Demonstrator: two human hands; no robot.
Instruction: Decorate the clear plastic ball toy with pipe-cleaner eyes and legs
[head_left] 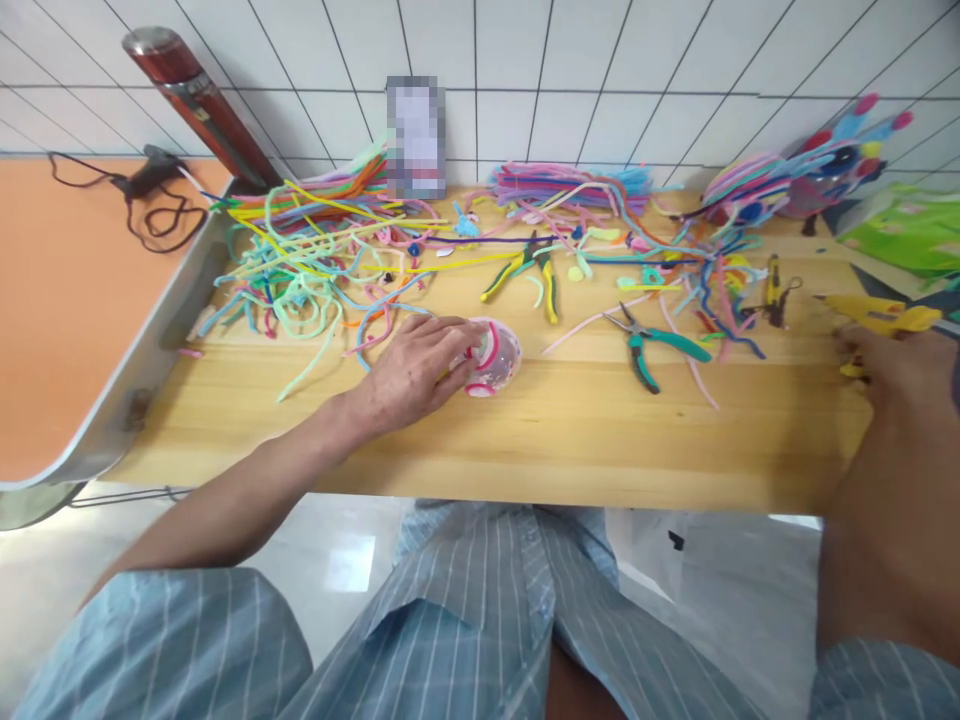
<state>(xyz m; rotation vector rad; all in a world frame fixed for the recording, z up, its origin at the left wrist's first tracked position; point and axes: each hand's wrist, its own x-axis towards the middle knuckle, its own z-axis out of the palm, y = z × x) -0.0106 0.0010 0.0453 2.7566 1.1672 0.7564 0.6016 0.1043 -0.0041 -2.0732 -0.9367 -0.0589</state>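
My left hand is closed on the left side of a small clear round container with pink trim, which rests on the table. Its fingertips hide part of that container. At the far right, my right hand is wrapped around a yellow glue gun, whose nozzle points left. Between the hands lie teal-handled long-nose pliers, their jaws apart. Farther back are yellow-and-black cutting pliers, also spread.
Tangled pipe cleaners cover the table's left back. Bundles of pipe cleaners lie along the tiled wall, near a blurred phone. A dark red flask stands at left, a green package at right. An orange table adjoins on the left.
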